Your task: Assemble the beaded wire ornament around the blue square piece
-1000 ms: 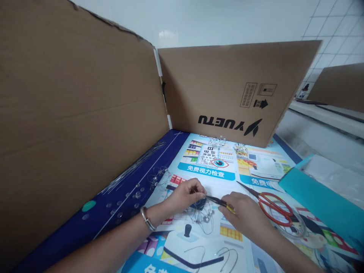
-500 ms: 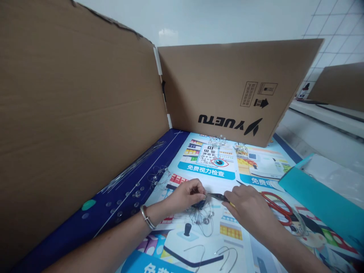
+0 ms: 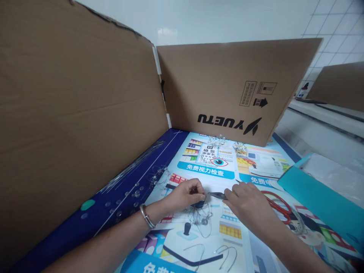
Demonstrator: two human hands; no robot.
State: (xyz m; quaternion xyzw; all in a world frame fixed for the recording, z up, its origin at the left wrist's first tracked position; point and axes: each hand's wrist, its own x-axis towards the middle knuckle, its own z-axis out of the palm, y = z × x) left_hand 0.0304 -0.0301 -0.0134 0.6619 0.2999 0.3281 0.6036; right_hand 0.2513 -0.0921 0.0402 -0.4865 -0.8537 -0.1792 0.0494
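My left hand (image 3: 189,193) pinches a bundle of thin wire (image 3: 201,218), whose loops and clear beads hang below the fingers over the printed sheet. To its right, my right hand (image 3: 244,199) is closed around pliers (image 3: 217,195). The pliers' dark tips point left, a small distance from my left fingertips. Several bent wire pieces (image 3: 227,252) lie on the sheet nearer to me. The pliers' handles are mostly hidden in my palm.
Cardboard panels (image 3: 222,76) stand at the left and back. Clear beads (image 3: 136,193), straight wires (image 3: 131,167) and a green piece (image 3: 88,205) lie at left. Wire-and-bead clusters (image 3: 217,141) are at the back. Red-handled scissors (image 3: 277,204) and a teal box (image 3: 321,197) are at right.
The pliers' tips have come slightly away from my left fingertips, and my right hand has shifted a little. My left hand stays almost where it was, still pinching the wire bundle.
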